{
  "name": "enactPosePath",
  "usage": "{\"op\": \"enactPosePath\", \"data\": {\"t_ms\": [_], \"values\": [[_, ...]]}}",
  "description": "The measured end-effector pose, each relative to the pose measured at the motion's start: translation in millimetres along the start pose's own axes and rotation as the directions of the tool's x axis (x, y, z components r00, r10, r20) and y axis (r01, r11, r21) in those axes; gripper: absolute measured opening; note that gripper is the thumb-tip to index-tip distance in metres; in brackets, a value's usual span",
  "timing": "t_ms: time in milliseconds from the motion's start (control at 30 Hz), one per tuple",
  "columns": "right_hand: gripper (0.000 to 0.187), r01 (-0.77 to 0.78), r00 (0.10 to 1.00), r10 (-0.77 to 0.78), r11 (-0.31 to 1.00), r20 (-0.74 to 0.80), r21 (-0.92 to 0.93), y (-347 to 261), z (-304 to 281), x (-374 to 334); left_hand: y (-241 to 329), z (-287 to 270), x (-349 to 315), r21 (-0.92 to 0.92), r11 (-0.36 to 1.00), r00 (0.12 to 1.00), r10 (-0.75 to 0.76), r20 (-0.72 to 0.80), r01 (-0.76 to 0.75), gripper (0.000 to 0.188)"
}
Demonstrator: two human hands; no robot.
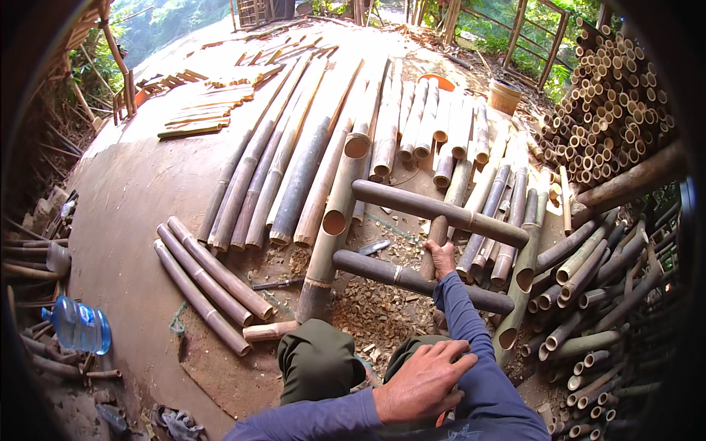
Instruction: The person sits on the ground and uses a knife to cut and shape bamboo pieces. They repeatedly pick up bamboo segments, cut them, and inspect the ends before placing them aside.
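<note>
A bamboo frame lies before me: a left pole (321, 259) with round cut holes, a right pole (517, 309) with similar holes, and two dark crossbars between them, the upper crossbar (412, 198) and the lower crossbar (382, 270). My right hand (442, 259) is closed round a short bamboo piece (434, 239) that spans the gap between the crossbars, its top end over the upper one. Loosely bent and apart, the fingers of my left hand (425, 381) hold nothing that I can see, close to my right forearm. Its palm is hidden.
Long bamboo poles (301, 173) lie in rows beyond the frame. Three shorter poles (209, 283) rest at left, near a blue water jug (79, 325). Wood chips (379, 312) and a bladed tool (373, 248) lie below the frame. Bamboo stacks (607, 110) rise at right.
</note>
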State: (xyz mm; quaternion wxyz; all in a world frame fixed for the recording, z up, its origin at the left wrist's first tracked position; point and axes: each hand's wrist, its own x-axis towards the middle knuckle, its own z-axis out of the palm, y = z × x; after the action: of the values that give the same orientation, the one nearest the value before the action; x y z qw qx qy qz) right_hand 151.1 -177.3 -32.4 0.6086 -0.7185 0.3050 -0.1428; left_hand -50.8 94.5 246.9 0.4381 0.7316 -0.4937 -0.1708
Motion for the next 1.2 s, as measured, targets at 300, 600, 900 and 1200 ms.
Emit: {"op": "enactPosePath", "data": {"t_ms": [300,600,900,1200], "values": [[0.100,0.069,0.995,-0.080,0.982,-0.058,-0.174,-13,9,-12,-7,-9,9,0.363,0.931,0.969,-0.067,0.239,-0.025,0.063],[0.104,-0.003,1.000,0.003,0.993,-0.004,-0.117,-17,9,-18,-8,0,39,0.363,0.930,0.954,-0.159,0.256,0.058,0.061],[0.101,-0.002,0.999,-0.004,0.990,-0.043,-0.141,-13,14,-10,-18,6,56,0.341,0.937,0.943,-0.175,0.284,0.071,0.064],[0.049,-0.017,0.994,0.011,0.998,0.110,0.054,-11,27,-16,-42,21,36,0.241,0.969,0.971,-0.112,0.209,0.060,0.059]]}}
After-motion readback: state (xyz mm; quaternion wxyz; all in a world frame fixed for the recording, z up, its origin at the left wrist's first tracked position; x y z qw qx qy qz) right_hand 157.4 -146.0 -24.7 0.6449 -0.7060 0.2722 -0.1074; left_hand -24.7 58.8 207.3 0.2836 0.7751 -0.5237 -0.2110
